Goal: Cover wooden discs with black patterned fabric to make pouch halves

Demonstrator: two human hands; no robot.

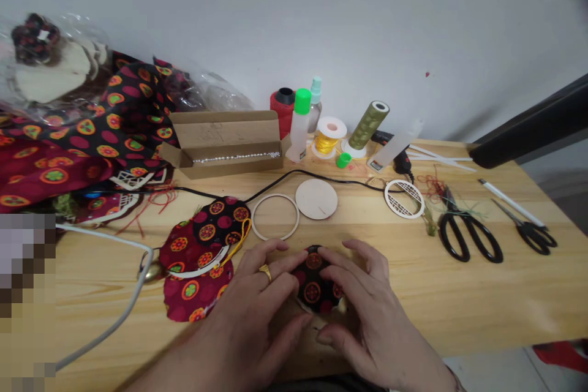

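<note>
A round piece of black patterned fabric (313, 285) with orange and dark red motifs lies at the table's front, between my hands. My left hand (264, 300), with a gold ring, has its fingertips on the fabric's left and upper edge, its thumb near the lower edge. From the other side, my right hand (367, 312) grips the fabric's right edge, fingers bent over its top and thumb below. Pale material shows along the lower rim; the underside is hidden. Just beyond are a pale disc (316, 199) and a thin white ring (275, 217).
At left lie fabric-covered rounds (197, 285) with a brass bell (154, 269). Behind stand an open cardboard box (225, 162), a green-capped bottle (299, 128) and a yellow cord spool (327, 138). Large scissors (468, 233) and small scissors (533, 234) lie right. A black cable (298, 173) crosses the table.
</note>
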